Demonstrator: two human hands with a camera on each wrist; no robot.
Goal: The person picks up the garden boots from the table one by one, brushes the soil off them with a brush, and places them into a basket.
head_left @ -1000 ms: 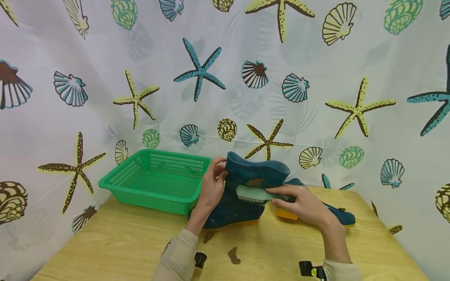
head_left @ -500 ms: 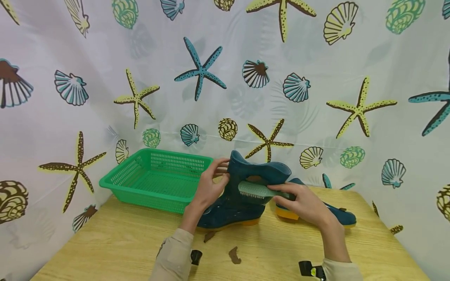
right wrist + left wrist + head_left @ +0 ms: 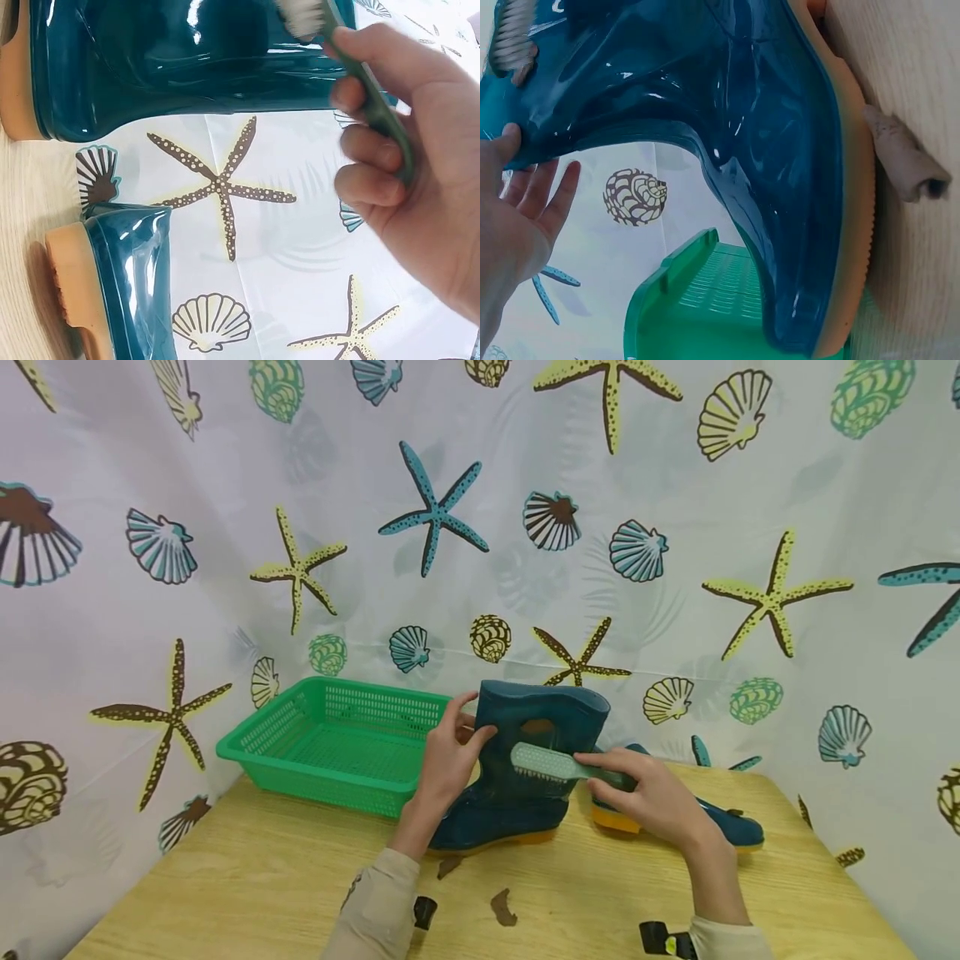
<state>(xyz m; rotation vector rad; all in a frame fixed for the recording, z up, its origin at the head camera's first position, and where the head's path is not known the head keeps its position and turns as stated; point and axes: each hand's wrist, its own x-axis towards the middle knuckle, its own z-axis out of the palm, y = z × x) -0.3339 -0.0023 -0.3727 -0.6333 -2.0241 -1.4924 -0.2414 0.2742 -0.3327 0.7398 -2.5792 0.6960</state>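
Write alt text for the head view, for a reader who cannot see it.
A right hand holds a pale green brush against the shaft of an upright dark teal rain boot, which the left hand steadies, on a wooden table. A green basket sits left; a second boot lies behind.

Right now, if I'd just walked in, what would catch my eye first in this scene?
Probably the dark teal rubber boot standing upright mid-table, steadied at its shaft by the left hand while the right hand holds a pale green brush against its side. Next, the bright green basket at the back left of the wooden table, and the seashell-and-starfish curtain behind everything. A second boot lies behind the right hand.
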